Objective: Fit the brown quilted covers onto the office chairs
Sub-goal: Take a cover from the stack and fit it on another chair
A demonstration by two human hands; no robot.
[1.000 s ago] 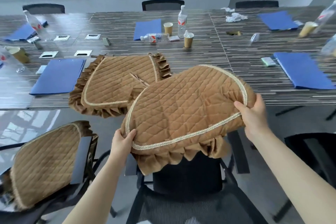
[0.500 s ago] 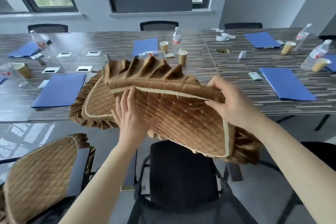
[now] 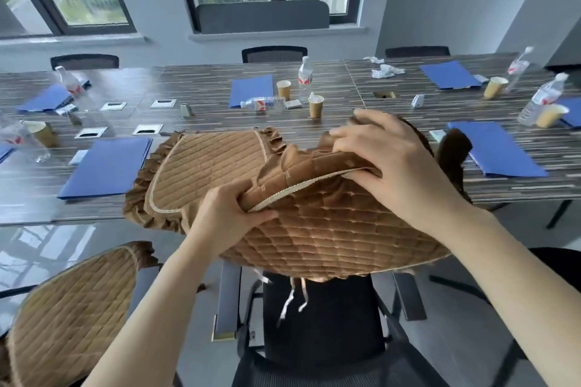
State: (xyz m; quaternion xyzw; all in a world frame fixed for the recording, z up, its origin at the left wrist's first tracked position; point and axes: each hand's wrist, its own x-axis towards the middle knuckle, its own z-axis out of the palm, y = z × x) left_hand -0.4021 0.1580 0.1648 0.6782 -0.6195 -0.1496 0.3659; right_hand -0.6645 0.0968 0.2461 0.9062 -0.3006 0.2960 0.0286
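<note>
head view: brown quilted cover point(image 3: 330, 229) held up in the air above the black mesh backrest of the office chair point(image 3: 320, 317), tipped so the quilted face looks toward the camera and the frilled edge folds over on top. left hand point(image 3: 226, 220) clamped on the cover's left rim, thumb on the near side, fingers curled over the pale braided trim and the frill. right hand point(image 3: 399, 166) pressed on the upper right part of the cover, fingers bent and bunching the frill, thumb tucked near the trim; both hands closed on the fabric. pale ties point(image 3: 294, 298) dangling from the cover's lower edge, just in front of the backrest top. lower edge of the cover overlapping the top of the backrest in this view; cannot tell whether touching.

second quilted cover point(image 3: 204, 163) lying flat on the striped wooden table point(image 3: 393, 122), behind the held one, its frilled border hanging over the near table edge. third cover already fitted on the back of a chair at lower left point(image 3: 72, 311).

on the table: blue folders, one at left point(image 3: 107, 166), one at right point(image 3: 496, 151); paper cups, one near the middle point(image 3: 316, 105); an upright plastic water bottle point(image 3: 305, 78) and one lying on its side point(image 3: 262, 103). more black chairs along the far side of the table, windows behind.
</note>
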